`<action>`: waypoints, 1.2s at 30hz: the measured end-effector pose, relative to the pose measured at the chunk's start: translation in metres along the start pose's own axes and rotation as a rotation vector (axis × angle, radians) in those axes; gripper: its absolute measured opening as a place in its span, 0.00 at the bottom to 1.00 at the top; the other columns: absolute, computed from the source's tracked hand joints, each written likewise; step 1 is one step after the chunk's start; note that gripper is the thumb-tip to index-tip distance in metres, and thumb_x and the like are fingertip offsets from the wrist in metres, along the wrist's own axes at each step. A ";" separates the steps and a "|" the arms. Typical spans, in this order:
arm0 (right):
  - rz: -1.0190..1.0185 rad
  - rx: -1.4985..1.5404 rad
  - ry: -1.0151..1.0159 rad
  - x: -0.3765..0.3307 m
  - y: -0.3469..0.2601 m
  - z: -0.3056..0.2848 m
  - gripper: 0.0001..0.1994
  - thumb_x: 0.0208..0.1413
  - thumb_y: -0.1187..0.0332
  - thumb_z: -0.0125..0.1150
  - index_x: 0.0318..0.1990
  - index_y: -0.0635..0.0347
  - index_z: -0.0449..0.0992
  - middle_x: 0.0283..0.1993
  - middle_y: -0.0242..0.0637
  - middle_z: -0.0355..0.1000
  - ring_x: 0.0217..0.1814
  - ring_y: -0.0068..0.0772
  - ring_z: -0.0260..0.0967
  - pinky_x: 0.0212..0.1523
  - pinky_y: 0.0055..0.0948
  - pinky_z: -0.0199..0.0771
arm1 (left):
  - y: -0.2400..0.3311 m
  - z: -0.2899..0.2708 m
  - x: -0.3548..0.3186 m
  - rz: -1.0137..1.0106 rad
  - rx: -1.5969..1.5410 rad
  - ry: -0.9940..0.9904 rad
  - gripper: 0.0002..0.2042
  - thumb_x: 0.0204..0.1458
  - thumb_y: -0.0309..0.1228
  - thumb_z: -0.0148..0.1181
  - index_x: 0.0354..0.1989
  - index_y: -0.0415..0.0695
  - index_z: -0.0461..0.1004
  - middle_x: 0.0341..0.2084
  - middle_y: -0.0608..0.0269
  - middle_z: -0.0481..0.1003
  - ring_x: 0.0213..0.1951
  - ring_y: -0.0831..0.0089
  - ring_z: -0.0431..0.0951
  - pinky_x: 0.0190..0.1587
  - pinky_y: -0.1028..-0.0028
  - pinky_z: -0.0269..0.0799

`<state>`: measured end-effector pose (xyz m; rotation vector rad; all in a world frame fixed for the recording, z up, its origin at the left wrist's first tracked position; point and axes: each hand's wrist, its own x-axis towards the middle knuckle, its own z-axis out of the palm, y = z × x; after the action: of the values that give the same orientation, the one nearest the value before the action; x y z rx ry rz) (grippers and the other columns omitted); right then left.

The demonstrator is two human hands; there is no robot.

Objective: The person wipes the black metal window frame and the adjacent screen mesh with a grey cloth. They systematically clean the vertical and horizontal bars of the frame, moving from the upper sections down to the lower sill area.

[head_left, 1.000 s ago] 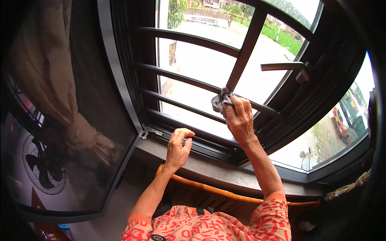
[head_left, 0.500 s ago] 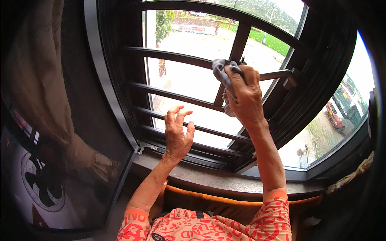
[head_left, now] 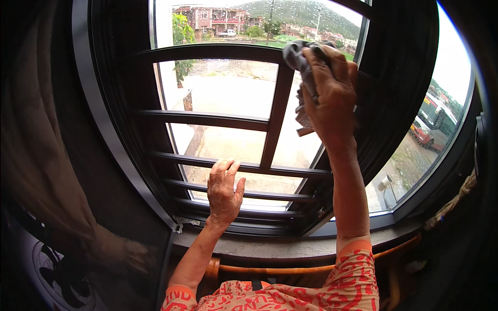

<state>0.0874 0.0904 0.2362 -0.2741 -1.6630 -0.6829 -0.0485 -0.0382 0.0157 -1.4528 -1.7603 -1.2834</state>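
Note:
My right hand (head_left: 334,101) is raised and closed round a bunched grey cloth (head_left: 302,65). It presses the cloth near the right end of an upper dark window bar (head_left: 218,51), and part of the cloth hangs below the fingers. Lower and to the left, my left hand (head_left: 224,196) holds nothing. Its fingers are stretched up, with the tips at a lower horizontal bar (head_left: 192,160); whether they touch it I cannot tell. Raindrops dot the upper window pane (head_left: 249,20) behind the bars.
A stone sill (head_left: 259,249) runs below the window, with an orange-brown wooden chair rail (head_left: 280,270) before it. On the left are a dark panel frame (head_left: 111,124) and a beige curtain (head_left: 57,176). A fan (head_left: 62,269) shows at lower left. Twisted rope (head_left: 451,205) hangs at right.
My right hand has moved the cloth up to a higher bar. The view has tilted upward, showing houses and a hill outside. My left hand's fingers are straighter and nearer the bar.

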 end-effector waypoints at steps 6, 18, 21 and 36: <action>0.052 0.114 -0.100 0.023 -0.034 0.008 0.24 0.40 0.78 0.69 0.50 0.59 0.76 0.49 0.40 0.70 0.48 0.43 0.66 0.49 0.35 0.72 | -0.002 0.003 0.002 -0.023 0.065 -0.006 0.22 0.45 0.28 0.67 0.51 0.43 0.73 0.51 0.60 0.69 0.57 0.58 0.65 0.58 0.63 0.61; 0.280 -0.066 -0.248 0.006 0.057 -0.063 0.22 0.44 0.79 0.67 0.51 0.65 0.75 0.49 0.41 0.69 0.52 0.43 0.68 0.54 0.35 0.71 | 0.010 0.010 0.002 -0.061 0.123 0.002 0.24 0.42 0.27 0.69 0.51 0.47 0.70 0.51 0.60 0.66 0.59 0.57 0.62 0.60 0.59 0.57; 0.376 -0.031 -0.253 0.000 0.079 -0.074 0.23 0.42 0.80 0.67 0.51 0.68 0.74 0.51 0.45 0.68 0.52 0.47 0.70 0.54 0.36 0.72 | 0.007 0.006 0.004 -0.035 0.119 0.011 0.25 0.41 0.26 0.68 0.51 0.47 0.70 0.51 0.58 0.66 0.58 0.56 0.63 0.60 0.58 0.57; 0.159 0.057 -0.255 0.022 0.031 -0.042 0.20 0.44 0.77 0.67 0.48 0.63 0.77 0.47 0.40 0.72 0.47 0.39 0.67 0.49 0.35 0.70 | 0.004 0.006 -0.001 0.004 0.147 -0.020 0.28 0.39 0.30 0.70 0.53 0.50 0.70 0.52 0.57 0.63 0.59 0.54 0.61 0.58 0.56 0.56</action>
<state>0.1333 0.0867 0.2691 -0.4627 -1.8763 -0.4952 -0.0437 -0.0332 0.0138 -1.3905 -1.8226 -1.1162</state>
